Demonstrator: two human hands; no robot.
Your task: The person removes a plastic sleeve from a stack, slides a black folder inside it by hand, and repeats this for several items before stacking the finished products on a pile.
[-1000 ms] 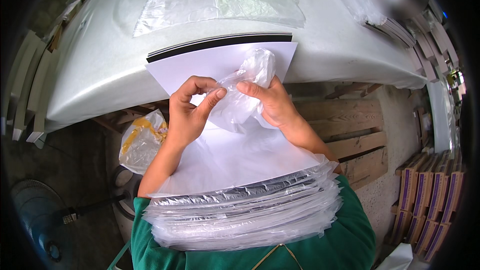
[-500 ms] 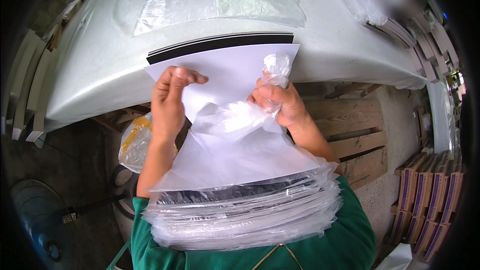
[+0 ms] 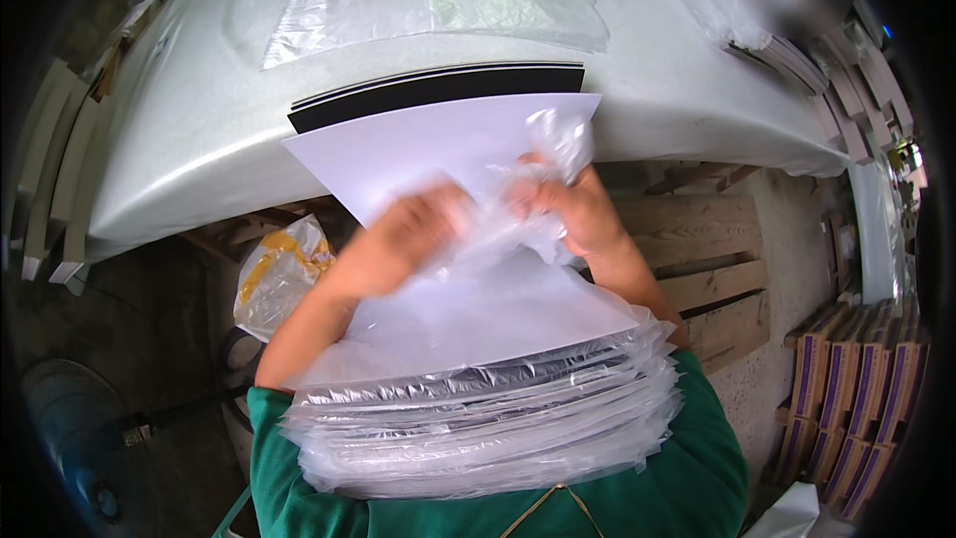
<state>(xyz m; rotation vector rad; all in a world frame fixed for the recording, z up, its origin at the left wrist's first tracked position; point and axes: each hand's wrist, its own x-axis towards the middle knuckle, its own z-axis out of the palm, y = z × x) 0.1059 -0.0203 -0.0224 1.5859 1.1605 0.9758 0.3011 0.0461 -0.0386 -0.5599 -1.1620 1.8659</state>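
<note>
My right hand [image 3: 568,204] is closed round the bunched-up end of a clear plastic bag [image 3: 568,139]. My left hand [image 3: 423,229], smeared by motion, is over the bag's gathered part, beside the right hand; its fingers cannot be made out. From the hands the bag spreads toward my body, over a thick stack of plastic-wrapped sheets [image 3: 478,438] against my chest. Beyond the hands a white sheet [image 3: 428,149] lies on the table edge, on top of several black sheets [image 3: 448,95].
A flat clear bag [image 3: 438,0] lies on the plastic-covered table [image 3: 189,110]. Below are a plastic bag with yellow tape [image 3: 284,274], a fan [image 3: 75,438] and a wooden pallet [image 3: 697,239]. Stacked boxes [image 3: 851,399] stand at right; board stacks [image 3: 60,179] at left.
My left hand has swung right and nearer to me, from over the white sheet to the gathered plastic. The right hand keeps its grip, shifted slightly right.
</note>
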